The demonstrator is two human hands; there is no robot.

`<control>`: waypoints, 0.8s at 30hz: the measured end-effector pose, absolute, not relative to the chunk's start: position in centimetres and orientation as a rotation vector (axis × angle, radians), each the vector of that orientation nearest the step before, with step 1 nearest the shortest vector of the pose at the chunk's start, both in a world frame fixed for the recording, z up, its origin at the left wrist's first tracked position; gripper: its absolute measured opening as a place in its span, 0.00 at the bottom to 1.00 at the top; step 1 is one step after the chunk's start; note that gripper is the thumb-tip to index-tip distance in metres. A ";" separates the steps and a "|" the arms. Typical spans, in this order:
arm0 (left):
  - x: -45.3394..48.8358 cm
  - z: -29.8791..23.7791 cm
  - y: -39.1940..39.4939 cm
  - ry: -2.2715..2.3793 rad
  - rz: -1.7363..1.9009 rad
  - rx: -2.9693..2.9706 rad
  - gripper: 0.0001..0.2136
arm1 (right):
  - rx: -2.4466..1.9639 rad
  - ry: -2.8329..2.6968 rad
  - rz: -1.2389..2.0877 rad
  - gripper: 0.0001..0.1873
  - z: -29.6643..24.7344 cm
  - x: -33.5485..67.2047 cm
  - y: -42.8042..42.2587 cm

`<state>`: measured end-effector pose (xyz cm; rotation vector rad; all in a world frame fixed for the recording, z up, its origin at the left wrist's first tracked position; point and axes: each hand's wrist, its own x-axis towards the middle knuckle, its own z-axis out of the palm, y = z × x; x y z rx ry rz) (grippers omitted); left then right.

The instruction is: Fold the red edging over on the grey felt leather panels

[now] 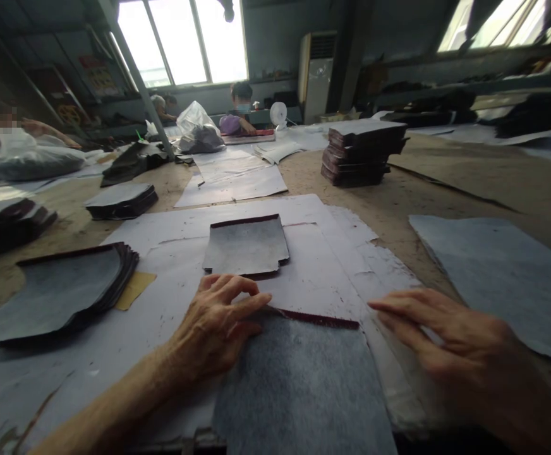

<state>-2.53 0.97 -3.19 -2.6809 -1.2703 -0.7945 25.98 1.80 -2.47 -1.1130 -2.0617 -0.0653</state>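
Note:
A grey-blue backed sheet (304, 385) with a dark red folded strip along its far edge lies before me, its near end running past the table edge. My left hand (223, 316) is at the left end of that strip, thumb and index finger closed on the edge. My right hand (455, 341) hovers to the right of the strip, apart from it, fingers stretched out and nothing visible in them; it is slightly blurred. Just beyond my left hand, a smaller grey panel (247, 246) with a dark red far edge and notched near corners lies flat.
Left stands a stack of similar panels (71, 284) beside a yellow piece (136, 289). White paper (175, 230) covers the work area. A tall dark stack (358, 155) is farther back, and a grey-blue sheet (503, 272) lies right. People work across the table near plastic bags (199, 129).

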 end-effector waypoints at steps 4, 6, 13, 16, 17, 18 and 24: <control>-2.6 -3.1 1.0 -1.200 -0.775 -2.666 0.13 | -0.869 -2.219 0.015 0.12 -2.0 21.2 1.6; -2.7 -3.1 1.1 -1.167 -0.767 -2.666 0.13 | -0.847 -2.282 0.080 0.14 -2.5 19.0 1.7; -3.7 -3.3 1.7 -1.013 -0.640 -2.765 0.18 | -0.810 -2.458 0.016 0.17 -4.1 17.7 2.0; -3.8 -3.5 1.9 -0.971 -0.671 -2.793 0.17 | -0.782 -2.476 -0.009 0.16 -4.0 18.0 2.0; -3.8 -3.5 1.9 -0.976 -0.678 -2.801 0.17 | -0.781 -2.476 -0.026 0.16 -3.9 17.9 2.0; -3.7 -3.5 1.9 -0.982 -0.680 -2.808 0.17 | -0.780 -2.484 -0.051 0.16 -3.8 17.8 2.0; -3.4 -3.3 1.7 -1.042 -0.595 -2.833 0.17 | -0.739 -2.604 -0.453 0.18 -2.5 16.7 1.1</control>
